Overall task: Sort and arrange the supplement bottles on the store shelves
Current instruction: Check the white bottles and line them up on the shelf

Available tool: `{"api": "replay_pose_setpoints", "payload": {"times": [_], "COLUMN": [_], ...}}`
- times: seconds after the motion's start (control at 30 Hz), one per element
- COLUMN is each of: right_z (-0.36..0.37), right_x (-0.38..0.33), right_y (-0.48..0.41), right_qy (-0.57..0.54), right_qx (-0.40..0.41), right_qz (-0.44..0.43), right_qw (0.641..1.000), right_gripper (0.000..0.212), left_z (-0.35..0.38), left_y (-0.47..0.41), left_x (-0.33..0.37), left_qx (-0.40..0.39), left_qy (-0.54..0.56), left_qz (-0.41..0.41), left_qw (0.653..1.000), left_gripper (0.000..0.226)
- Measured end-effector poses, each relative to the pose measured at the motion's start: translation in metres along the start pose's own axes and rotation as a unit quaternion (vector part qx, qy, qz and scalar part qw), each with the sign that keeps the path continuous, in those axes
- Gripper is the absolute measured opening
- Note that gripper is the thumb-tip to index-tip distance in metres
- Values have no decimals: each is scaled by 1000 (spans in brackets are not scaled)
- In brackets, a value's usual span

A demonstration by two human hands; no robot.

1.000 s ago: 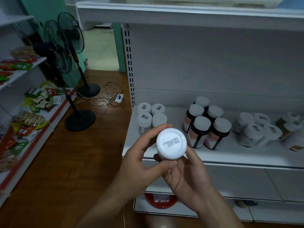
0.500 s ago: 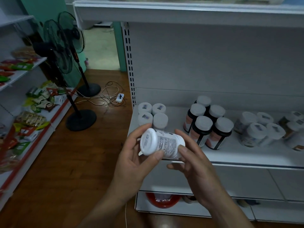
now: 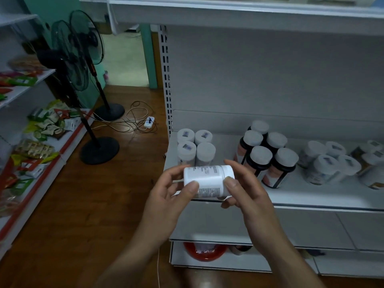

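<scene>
White supplement bottle (image 3: 207,179): held sideways, label up; the step looks like a label check.
Hands: left hand (image 3: 166,196) and right hand (image 3: 247,194) grip its ends.
Next: stand it upright beside the white-capped bottles (image 3: 195,148) at 11 o'clock.

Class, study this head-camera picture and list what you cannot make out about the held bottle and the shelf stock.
- White bottle label, head view: print too small and blurred to read.
- Its ends, head view: partly covered by left hand and right hand.
- Rightmost bottles, head view: cut off by the frame edge.
- Red object below, head view: half hidden by the shelf panel.
</scene>
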State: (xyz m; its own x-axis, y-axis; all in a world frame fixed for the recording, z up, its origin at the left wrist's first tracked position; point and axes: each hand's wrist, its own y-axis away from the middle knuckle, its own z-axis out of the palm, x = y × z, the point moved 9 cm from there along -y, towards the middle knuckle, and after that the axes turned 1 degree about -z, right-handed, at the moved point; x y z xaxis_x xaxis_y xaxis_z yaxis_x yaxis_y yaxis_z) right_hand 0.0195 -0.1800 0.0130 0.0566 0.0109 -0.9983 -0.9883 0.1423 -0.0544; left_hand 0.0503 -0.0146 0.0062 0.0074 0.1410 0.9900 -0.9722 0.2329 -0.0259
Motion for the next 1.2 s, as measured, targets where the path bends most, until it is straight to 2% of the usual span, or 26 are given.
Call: {"api": "replay_pose_setpoints", "payload": {"times": [0.13, 0.37, 0.4, 0.5, 0.57, 0.67, 0.77, 0.83, 0.93, 0.97, 1.07, 1.2], "right_z": [4, 25, 27, 31, 31, 31, 25, 19, 11, 9, 1, -16], "right_x": [7, 2, 4, 8, 10, 5, 1, 2, 5, 6, 5, 4], "right_y": [-1, 8, 8, 9, 9, 7, -2, -9, -18, -20, -26, -32], "right_qy": [-16, 21, 19, 8, 11, 5, 4, -9, -36, -37, -17, -11], "right_qx": [26, 23, 32, 56, 57, 46, 40, 39, 31, 20, -24, -50], "right_qz": [27, 10, 13, 22, 24, 23, 23, 31, 46, 47, 29, 13], "right_qw": [999, 999, 999, 998, 998, 999, 999, 999, 998, 998, 999, 999], "right_gripper": [38, 43, 43, 41, 41, 41, 41, 39, 36, 35, 36, 36], "left_z": [-3, -24, -26, -29, -30, -28, -22, -17, -9, -6, 3, 19], "left_y": [4, 3, 3, 4, 2, -2, -8, -10, -11, -12, -17, -21], "left_x": [2, 2, 0, -4, -4, 0, 3, 2, 0, 0, 6, -4], "left_qx": [-52, -42, -48, -94, -101, -84, -63, -57, -66, -60, -29, -1], "left_qy": [-14, -32, -30, -63, -77, -31, -47, -44, -65, -72, -43, -53], "left_qz": [18, 13, 5, 21, 29, 12, 10, 6, 17, 22, 28, 5], "left_qw": [998, 999, 998, 993, 991, 996, 997, 997, 996, 995, 998, 999], "left_gripper": [62, 32, 34, 64, 58, 42, 39, 39, 58, 57, 38, 34]}}
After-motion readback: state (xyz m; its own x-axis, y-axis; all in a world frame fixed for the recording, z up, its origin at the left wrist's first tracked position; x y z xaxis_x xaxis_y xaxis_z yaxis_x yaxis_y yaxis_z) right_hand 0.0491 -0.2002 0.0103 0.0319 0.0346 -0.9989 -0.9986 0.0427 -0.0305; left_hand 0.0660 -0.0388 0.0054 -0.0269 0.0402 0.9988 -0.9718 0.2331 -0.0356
